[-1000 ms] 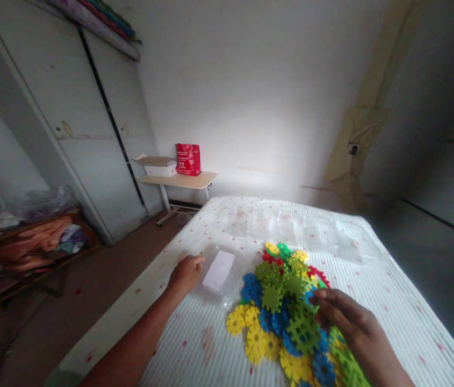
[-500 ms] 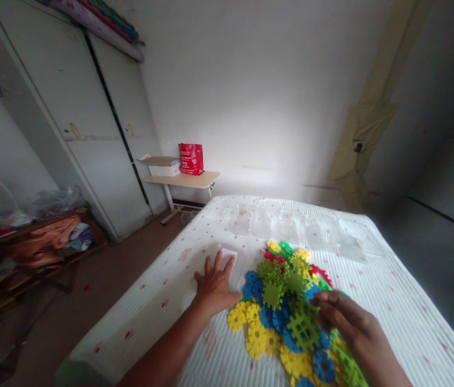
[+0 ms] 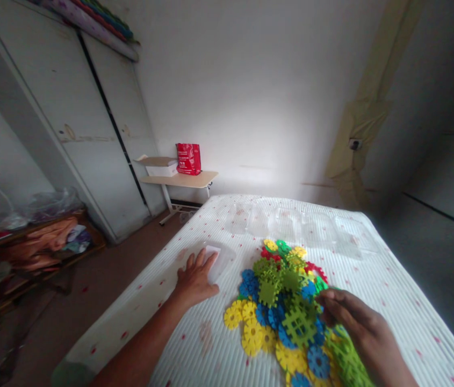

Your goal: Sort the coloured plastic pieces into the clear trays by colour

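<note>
A heap of flat plastic gear-shaped pieces [image 3: 279, 301] in yellow, blue, green and red lies on the white mattress [image 3: 372, 279]. My left hand [image 3: 195, 278] lies flat with fingers stretched out on a clear plastic container [image 3: 222, 257] that has a white label, just left of the heap. My right hand [image 3: 358, 322] rests on the right side of the heap, its fingers curled over the green and blue pieces; whether they hold one is hidden.
Several clear plastic containers [image 3: 291, 223] stand in a row at the mattress's far end. A small table [image 3: 182, 180] with a red bag [image 3: 188, 158] and a white box stands by the wall. A wardrobe [image 3: 89, 134] and a cluttered low shelf [image 3: 29, 236] are at left.
My left hand went from the container's left edge to lying flat on top of it, and it has shifted a little left since half a second ago. My right hand has stayed on the heap.
</note>
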`<act>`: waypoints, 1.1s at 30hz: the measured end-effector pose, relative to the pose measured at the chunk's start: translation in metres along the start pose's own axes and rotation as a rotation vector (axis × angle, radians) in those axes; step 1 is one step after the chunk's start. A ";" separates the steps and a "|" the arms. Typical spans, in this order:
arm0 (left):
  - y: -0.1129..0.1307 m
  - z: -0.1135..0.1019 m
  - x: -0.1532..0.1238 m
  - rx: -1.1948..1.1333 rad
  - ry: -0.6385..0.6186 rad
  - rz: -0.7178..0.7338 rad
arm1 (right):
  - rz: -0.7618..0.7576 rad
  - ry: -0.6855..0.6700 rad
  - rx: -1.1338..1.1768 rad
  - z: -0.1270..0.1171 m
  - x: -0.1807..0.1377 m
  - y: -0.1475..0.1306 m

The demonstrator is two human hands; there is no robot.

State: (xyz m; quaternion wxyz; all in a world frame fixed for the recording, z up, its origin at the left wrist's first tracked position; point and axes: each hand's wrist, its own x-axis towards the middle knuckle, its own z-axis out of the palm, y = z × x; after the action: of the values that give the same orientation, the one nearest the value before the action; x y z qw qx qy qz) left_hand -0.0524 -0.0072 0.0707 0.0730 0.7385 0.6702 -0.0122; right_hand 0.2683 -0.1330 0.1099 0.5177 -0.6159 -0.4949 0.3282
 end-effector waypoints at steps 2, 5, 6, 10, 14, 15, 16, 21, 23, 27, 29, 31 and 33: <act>-0.010 -0.002 0.003 0.007 0.014 -0.010 | -0.005 0.029 0.005 -0.004 0.002 0.006; -0.021 -0.005 0.009 0.011 0.038 -0.029 | -0.007 0.059 0.015 -0.006 0.003 0.011; -0.023 -0.005 0.011 0.010 0.040 -0.034 | -0.004 0.065 0.021 -0.005 0.004 0.011; -0.035 -0.005 0.021 -0.006 0.015 -0.020 | -0.004 0.059 0.041 -0.003 0.004 0.005; -0.041 -0.006 0.026 -0.002 -0.005 0.032 | 0.010 0.075 0.025 -0.005 0.006 0.005; -0.040 -0.006 0.026 0.002 -0.002 0.044 | 0.013 0.085 0.024 -0.006 0.006 0.006; -0.040 -0.007 0.026 0.005 0.002 0.061 | 0.016 0.092 0.027 -0.007 0.007 0.008; -0.032 -0.014 0.022 -0.005 0.014 0.138 | 0.022 0.097 0.046 -0.009 0.009 0.017; -0.031 -0.017 0.023 -0.013 0.023 0.120 | 0.018 0.091 0.047 -0.009 0.009 0.019; -0.033 -0.019 0.027 -0.051 0.035 0.016 | 0.006 0.096 0.031 -0.008 0.010 0.019; -0.033 -0.019 0.028 -0.076 -0.030 -0.034 | -0.001 0.103 0.015 -0.008 0.010 0.018; -0.033 -0.018 0.028 -0.083 -0.113 -0.046 | -0.006 0.107 0.004 -0.008 0.010 0.017; -0.031 -0.017 0.028 -0.073 -0.146 -0.046 | -0.011 0.106 -0.002 -0.007 0.010 0.016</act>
State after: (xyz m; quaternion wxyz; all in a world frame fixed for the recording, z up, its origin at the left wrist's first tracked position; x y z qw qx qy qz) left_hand -0.0821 0.0250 0.0810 0.1482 0.7170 0.6798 -0.0430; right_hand 0.2823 -0.1258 0.0973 0.5443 -0.6302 -0.4706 0.2918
